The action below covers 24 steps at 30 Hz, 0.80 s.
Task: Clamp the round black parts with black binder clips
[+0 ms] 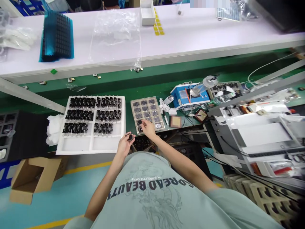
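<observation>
Round part (130, 137), pinched by the left hand (124, 143), could drop if gripped loosely; the right hand (148, 128) pinches a disc (139, 122).

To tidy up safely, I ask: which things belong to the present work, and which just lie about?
Apparently in use:
- round dark piece, in the left hand
- compartment tray, at the right hand
- white divided tray

Apparently lying about:
- open cardboard box
- clear plastic bag
- white pen
</observation>
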Motion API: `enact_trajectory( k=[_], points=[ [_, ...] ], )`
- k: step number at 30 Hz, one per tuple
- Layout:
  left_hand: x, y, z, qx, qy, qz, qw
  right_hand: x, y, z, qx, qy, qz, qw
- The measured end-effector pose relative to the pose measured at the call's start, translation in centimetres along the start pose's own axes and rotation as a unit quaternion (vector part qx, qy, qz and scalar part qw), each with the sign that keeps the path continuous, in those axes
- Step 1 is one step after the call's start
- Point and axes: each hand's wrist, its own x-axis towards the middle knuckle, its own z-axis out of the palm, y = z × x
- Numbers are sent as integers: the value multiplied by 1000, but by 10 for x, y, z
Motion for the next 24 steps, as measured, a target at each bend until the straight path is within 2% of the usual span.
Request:
enact_trajectory(
  k=[2, 5, 7, 9, 11, 14, 16, 18, 20, 24],
  points=[
    [2, -1, 8, -1, -4, 35, 999, -24, -10, 2, 127, -11, 8, 992],
    [6, -5, 23, -29, 1, 58, 998, -52, -24, 11, 277, -71, 5, 958],
    [9, -10, 32, -38, 5, 62, 997, -57, -29, 16, 316, -88, 20, 944],
    [9, -16, 36, -20, 8, 51, 998, -49, -29, 14, 309, -68, 45, 948],
    [6, -21, 36, 6, 7, 21, 1000, -27, -26, 4, 241, -37, 56, 968],
    [-1, -25, 26, 27, -19, -31, 999, 22, -26, -18, -1, -18, 6, 1000],
    [-7, -23, 16, 30, -37, -43, 998, 57, -31, -25, -203, -56, -51, 976],
    [-12, -19, 3, 21, -36, -33, 999, 86, -37, -21, -341, -121, -87, 928],
    [-17, -13, -11, 0, -19, -13, 1000, 104, -43, -6, -399, -173, -99, 895],
    [-26, -1, -43, -40, 38, 36, 998, 108, -48, 29, -423, -206, -106, 876]
  ],
)
